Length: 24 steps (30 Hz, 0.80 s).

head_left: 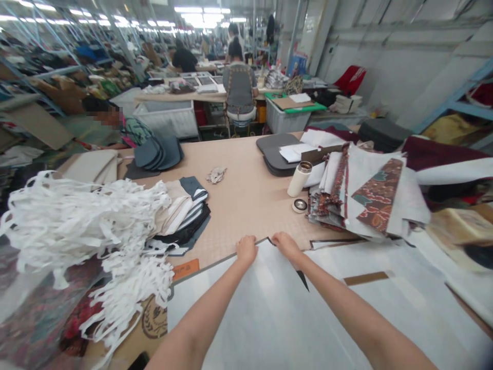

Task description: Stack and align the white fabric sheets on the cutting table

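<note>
A large white sheet (262,313) with a dark edge lies across the near part of the table. My left hand (247,250) is closed on its far edge, fingers curled over the dark border. Close by on the right, my right hand (285,247) pinches the same edge near a dark corner. Between the two hands the sheet rises to a small peak. Another white sheet (370,272) with dark edging and a brown strip lies under and beside my right forearm. My fingertips are partly hidden behind the hands.
Left are a heap of white strips (77,216), folded cloth pieces (185,210) and an orange piece (186,269). Right stand a cream bottle (299,180), its lid (299,205) and a stack of patterned fabric (373,195). A co-worker (115,121) bends at the table's far left.
</note>
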Motion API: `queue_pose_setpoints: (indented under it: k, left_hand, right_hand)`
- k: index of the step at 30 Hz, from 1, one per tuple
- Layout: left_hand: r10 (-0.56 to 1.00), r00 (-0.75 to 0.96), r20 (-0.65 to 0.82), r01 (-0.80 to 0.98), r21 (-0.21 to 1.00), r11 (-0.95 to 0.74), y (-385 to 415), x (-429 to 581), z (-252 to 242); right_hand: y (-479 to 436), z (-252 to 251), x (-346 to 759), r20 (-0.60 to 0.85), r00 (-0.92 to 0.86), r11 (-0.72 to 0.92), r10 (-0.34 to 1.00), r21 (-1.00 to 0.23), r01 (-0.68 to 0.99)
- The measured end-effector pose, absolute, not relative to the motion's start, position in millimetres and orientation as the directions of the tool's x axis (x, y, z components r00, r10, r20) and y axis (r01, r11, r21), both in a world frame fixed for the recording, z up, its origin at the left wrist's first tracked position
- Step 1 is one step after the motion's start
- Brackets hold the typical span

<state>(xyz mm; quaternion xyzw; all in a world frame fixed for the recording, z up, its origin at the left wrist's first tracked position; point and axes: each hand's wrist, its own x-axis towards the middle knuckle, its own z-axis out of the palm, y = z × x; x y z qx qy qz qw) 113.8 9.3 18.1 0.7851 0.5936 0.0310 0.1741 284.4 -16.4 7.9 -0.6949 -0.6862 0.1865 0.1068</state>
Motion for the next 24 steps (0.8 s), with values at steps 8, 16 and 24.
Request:
queue_pose_setpoints:
  k: [8, 16, 24]
  left_hand:
    - [0.928, 0.291, -0.234, 0.832, 0.541, -0.125, 12, 113, 15]
    - [0.932, 0.342, -0.118, 0.835, 0.493, -0.243, 10, 105, 1]
    - [0.837, 0.546, -0.027, 0.814, 0.251, -0.523, -4, 97, -2]
  right_hand:
    - [12, 3, 285, -0.217, -0.069, -0.073, 0.974, -0.585, 0.807]
    - [1, 2, 284, -0.001, -0.142, 0.128, 0.990, -0.424, 0.897]
    - [-15, -13, 283, 0.225, -0.437, 0.479, 0.871, -0.188, 0.857]
